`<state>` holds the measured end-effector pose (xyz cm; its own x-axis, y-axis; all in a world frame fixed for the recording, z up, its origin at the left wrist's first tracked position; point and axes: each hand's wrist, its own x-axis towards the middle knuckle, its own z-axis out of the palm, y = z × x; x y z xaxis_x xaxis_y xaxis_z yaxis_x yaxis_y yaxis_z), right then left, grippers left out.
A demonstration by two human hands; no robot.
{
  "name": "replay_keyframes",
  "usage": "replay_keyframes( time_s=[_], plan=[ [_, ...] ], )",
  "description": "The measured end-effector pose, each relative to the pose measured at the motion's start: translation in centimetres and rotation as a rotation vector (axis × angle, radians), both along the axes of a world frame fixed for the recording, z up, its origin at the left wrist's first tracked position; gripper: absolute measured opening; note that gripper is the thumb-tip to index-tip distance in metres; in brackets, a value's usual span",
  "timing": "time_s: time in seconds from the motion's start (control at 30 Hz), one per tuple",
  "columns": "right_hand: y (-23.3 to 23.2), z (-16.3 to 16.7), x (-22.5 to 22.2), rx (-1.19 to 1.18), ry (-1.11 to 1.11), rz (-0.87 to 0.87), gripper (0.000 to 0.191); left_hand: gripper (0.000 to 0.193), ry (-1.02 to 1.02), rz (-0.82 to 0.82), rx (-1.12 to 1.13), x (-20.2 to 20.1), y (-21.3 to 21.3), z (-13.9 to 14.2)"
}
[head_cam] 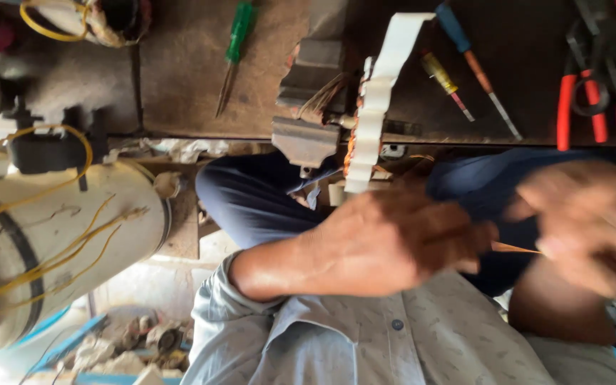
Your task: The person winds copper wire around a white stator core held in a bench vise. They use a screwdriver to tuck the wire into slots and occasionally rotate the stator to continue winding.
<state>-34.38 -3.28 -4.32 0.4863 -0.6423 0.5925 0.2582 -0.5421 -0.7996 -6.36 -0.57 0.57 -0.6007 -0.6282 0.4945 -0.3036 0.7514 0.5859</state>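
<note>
Left hand (386,242) grip unclear, right hand (586,221) blurred, grip unclear, three screwdrivers (235,43), one vise (306,135)

Left hand (393,242) curls just below the white toothed stator piece (373,121), which sits beside the grey vise (306,139). Right hand (593,221), blurred at three o'clock, pinches a thin orange strip (515,248). Green screwdriver (235,43) at eleven, red pliers (579,107) at two.

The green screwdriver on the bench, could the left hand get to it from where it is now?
Probably yes. The green screwdriver lies alone on the brown bench top, nothing over it. The left hand sits nearer the body, beside the white stator piece in the vise, which it would have to pass.
</note>
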Motion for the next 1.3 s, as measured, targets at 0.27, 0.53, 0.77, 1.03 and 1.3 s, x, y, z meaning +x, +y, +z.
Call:
replay_keyframes(
  time_s=[0.27, 0.53, 0.77, 1.03, 1.3],
  plan=[
    [-2.6, -0.7, 5.1, 0.057, 0.051, 0.339, 0.021, 0.022, 0.207, -0.193, 0.216, 3.0, -0.9, 2.5],
    [-2.1, -0.6, 6.9, 0.142, 0.043, 0.194, 0.016, 0.020, 0.351, -0.151, 0.011, 0.9, -1.4, 4.4],
    [-1.9, -0.6, 6.1, 0.128, 0.076, 0.138, 0.014, 0.020, 0.347, -0.138, -0.049, -2.8, -2.1, 5.1],
    [-1.4, -1.0, 5.5, 0.119, 0.071, 0.121, 0.013, 0.020, 0.320, -0.155, -0.078, -4.8, -2.3, 4.5],
    [-0.1, -2.5, 2.3, 0.114, 0.039, 0.108, 0.012, 0.020, 0.325, -0.134, -0.050, -5.0, -2.2, 3.9]
  ],
)
